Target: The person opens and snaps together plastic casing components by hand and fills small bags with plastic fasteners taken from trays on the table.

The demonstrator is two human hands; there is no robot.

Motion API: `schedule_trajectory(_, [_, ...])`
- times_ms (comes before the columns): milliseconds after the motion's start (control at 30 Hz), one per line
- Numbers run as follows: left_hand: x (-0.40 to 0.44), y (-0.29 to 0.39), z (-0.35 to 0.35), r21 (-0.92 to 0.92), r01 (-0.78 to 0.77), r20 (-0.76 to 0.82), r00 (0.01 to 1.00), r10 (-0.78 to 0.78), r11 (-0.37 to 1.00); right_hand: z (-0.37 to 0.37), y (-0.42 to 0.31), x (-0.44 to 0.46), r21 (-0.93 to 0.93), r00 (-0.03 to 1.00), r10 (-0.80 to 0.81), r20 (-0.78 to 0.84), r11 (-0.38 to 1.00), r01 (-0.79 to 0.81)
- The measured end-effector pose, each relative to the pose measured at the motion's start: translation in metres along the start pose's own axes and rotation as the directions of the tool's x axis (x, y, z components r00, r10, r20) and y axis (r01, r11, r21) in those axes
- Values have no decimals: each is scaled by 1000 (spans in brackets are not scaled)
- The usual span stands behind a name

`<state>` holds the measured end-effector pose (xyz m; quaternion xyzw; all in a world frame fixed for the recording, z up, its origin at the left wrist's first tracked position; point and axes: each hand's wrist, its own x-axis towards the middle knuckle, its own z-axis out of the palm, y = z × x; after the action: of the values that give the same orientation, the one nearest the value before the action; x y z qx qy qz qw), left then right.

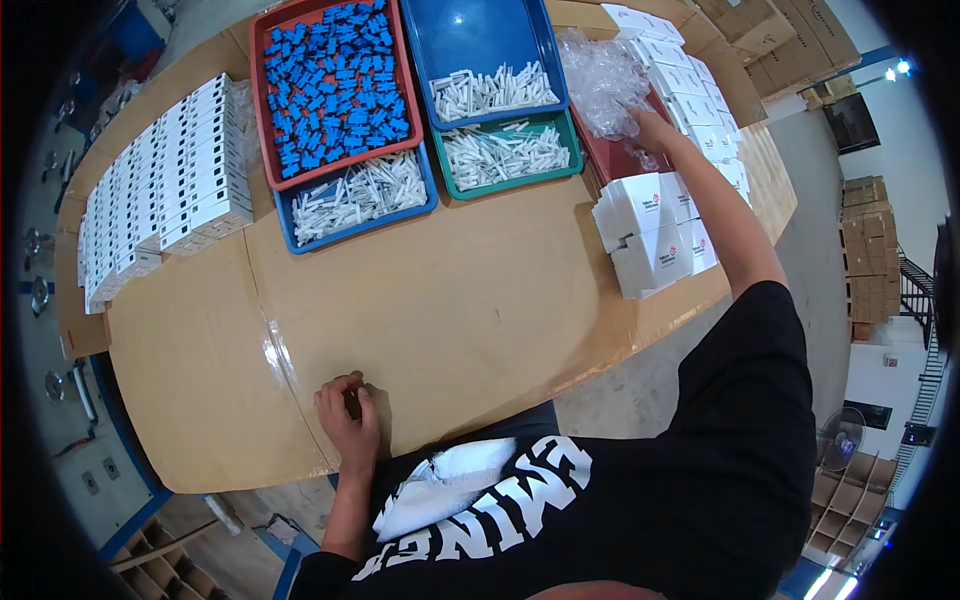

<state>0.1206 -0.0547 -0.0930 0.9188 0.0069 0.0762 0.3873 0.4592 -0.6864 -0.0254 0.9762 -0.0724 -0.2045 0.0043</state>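
Observation:
My right hand point(652, 137) reaches across to the red tray at the back right, its fingers closed at the edge of a heap of clear plastic bags point(605, 85). Part of those fingers is hidden by the crinkled plastic. My left hand point(347, 418) rests near the front edge of the cardboard-covered table point(430, 300). Its fingers are curled towards the thumb around a dark gap, and whether anything lies inside cannot be made out. Beside my right forearm stand stacked white boxes point(655, 235) with small red and black print.
A red tray point(262, 110) holds many blue parts. White plastic pieces fill parts of two blue trays point(430, 195) point(415, 40) and a green tray point(578, 150). Rows of white boxes point(165, 180) stand at left; more white boxes point(695, 95) line the right back.

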Motion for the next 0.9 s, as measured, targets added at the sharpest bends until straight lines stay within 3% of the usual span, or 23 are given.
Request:
schedule_trajectory(33, [1,-1,0,8,-2,-4,1000,2,1000,-1,11,5,-70,994,-84,-73,994,79])
schedule_trajectory(233, [1,-1,0,28,3,13,1000,-4,1000,-67,38,23,-69,961,-102,-258,994,86])
schedule_trajectory(300, [1,0,1,32,10,14,1000,-11,999,-85,53,46,-125,881,-228,-415,973,193])
schedule_trajectory(367, [2,1,1,40,17,11,1000,-18,999,-106,51,62,-201,856,-256,-449,962,183])
schedule_trajectory(433, [3,2,0,38,15,20,1000,-16,999,-117,32,70,-156,857,-230,-462,972,177])
schedule_trajectory(500, [4,3,1,40,16,17,1000,-17,999,-118,21,90,-72,782,-144,-606,989,127])
schedule_trajectory(733, [3,0,2,66,14,5,1000,-14,998,-88,-4,140,-124,844,-223,-488,975,186])
schedule_trajectory(900, [3,1,2,54,4,28,1000,-5,999,-105,-11,109,-144,870,-239,-430,970,195])
